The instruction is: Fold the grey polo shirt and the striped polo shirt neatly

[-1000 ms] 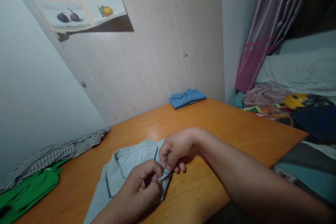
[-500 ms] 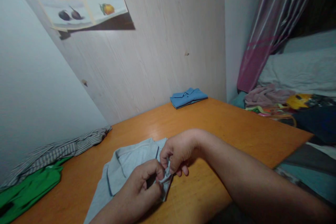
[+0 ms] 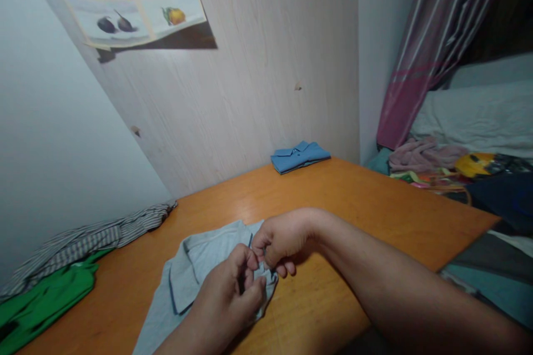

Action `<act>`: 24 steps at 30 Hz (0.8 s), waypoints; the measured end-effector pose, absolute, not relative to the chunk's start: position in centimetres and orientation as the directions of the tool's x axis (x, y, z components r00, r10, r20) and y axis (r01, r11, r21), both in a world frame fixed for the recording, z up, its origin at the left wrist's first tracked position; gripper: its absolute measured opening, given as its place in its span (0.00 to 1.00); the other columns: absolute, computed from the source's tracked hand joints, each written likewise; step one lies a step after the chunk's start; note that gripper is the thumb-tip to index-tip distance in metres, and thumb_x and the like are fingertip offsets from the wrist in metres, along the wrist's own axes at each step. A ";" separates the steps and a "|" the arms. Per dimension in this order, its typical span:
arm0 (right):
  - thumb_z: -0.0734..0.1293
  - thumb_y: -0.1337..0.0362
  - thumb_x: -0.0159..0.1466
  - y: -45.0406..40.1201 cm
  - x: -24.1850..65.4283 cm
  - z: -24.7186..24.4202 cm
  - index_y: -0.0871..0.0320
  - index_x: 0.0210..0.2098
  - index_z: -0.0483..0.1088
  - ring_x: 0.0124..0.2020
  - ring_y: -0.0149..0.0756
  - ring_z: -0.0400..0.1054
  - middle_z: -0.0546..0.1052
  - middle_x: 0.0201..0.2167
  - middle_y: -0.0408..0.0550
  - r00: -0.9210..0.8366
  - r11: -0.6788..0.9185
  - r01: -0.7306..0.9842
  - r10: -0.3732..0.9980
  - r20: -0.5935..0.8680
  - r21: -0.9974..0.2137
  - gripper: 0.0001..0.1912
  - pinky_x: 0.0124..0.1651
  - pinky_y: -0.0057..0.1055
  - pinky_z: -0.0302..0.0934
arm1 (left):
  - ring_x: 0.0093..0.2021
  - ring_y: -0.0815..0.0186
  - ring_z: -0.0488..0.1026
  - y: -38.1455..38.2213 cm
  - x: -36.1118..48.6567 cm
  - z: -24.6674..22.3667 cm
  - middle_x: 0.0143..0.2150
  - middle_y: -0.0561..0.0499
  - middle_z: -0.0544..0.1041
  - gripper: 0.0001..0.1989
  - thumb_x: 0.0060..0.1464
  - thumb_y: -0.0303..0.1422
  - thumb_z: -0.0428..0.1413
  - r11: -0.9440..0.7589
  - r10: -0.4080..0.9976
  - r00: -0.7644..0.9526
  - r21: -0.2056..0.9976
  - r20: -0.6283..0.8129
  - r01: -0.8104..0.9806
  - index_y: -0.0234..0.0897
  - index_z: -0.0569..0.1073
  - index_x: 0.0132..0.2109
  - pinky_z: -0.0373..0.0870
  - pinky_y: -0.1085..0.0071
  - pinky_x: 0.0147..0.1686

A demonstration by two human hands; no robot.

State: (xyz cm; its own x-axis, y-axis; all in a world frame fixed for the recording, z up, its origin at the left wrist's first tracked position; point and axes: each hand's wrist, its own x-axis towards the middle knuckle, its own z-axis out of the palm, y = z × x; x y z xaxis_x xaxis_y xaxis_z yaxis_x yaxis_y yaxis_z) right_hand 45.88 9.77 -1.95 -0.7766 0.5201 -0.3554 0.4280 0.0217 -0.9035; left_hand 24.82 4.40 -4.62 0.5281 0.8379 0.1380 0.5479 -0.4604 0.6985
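We have both hands at a light grey shirt [image 3: 210,249] that lies on the wooden table [image 3: 375,199], toward its near edge, its lower left part running out of view. Our right hand [image 3: 281,241] comes in over the table's near right edge with the wrist bent, and its thumb and forefinger are closed on a bunched bit of the shirt's cloth. Its other fingers curl underneath, beside the cloth. Our left hand [image 3: 233,291] is half curled just beside it, over the shirt, thumb and forefinger parted at the same crumpled cloth; we cannot tell whether it grips any. The fingertips of both hands nearly meet, and they hide part of the fabric. To their left we see the collar [image 3: 182,277], folded down and edged with a dark line.

At the table's far corner, close to the wooden panel [image 3: 250,94], we find a folded blue shirt [image 3: 300,156], its collar upward. Along the left edge a striped garment [image 3: 95,241] stretches toward the far left corner, and a green garment [image 3: 54,294] lies against its near side. Beyond the far right edge, off the table, we make out a pink cloth [image 3: 425,154] and a yellow item [image 3: 474,164] too blurred to name.
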 end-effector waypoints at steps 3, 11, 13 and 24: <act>0.65 0.74 0.58 9.6 45.6 -1.9 0.57 0.34 0.67 0.18 0.28 0.69 0.73 0.19 0.35 -0.787 0.027 0.377 0.536 -0.305 -0.926 0.07 0.24 0.24 0.66 | 0.26 0.69 0.63 4.4 25.0 -4.9 0.27 0.58 0.68 0.08 0.56 0.34 0.57 -0.455 0.859 0.483 0.692 0.173 0.561 0.41 0.65 0.40 0.56 0.74 0.28; 0.66 0.73 0.56 9.2 45.7 -1.2 0.57 0.32 0.67 0.21 0.29 0.71 0.73 0.21 0.36 -0.729 0.054 0.426 0.612 -0.307 -0.903 0.06 0.24 0.24 0.67 | 0.28 0.68 0.64 4.2 25.2 -4.3 0.28 0.57 0.69 0.05 0.56 0.33 0.55 -0.447 0.865 0.482 0.656 0.142 0.608 0.41 0.66 0.39 0.54 0.73 0.28; 0.67 0.71 0.56 9.2 46.2 -1.0 0.58 0.30 0.67 0.21 0.31 0.72 0.74 0.21 0.38 -0.702 0.046 0.469 0.625 -0.341 -0.882 0.05 0.22 0.23 0.65 | 0.27 0.68 0.63 4.2 25.1 -4.2 0.27 0.58 0.69 0.05 0.56 0.33 0.55 -0.444 0.862 0.491 0.651 0.124 0.615 0.41 0.66 0.39 0.53 0.73 0.28; 0.73 0.58 0.60 8.8 45.7 -1.5 0.60 0.25 0.70 0.21 0.28 0.71 0.74 0.19 0.39 -0.717 -0.001 0.502 0.559 -0.417 -0.865 0.13 0.24 0.21 0.63 | 0.30 0.68 0.63 4.3 24.9 -3.3 0.28 0.57 0.68 0.02 0.60 0.31 0.49 -0.463 0.825 0.550 0.708 0.125 0.533 0.40 0.66 0.39 0.56 0.73 0.30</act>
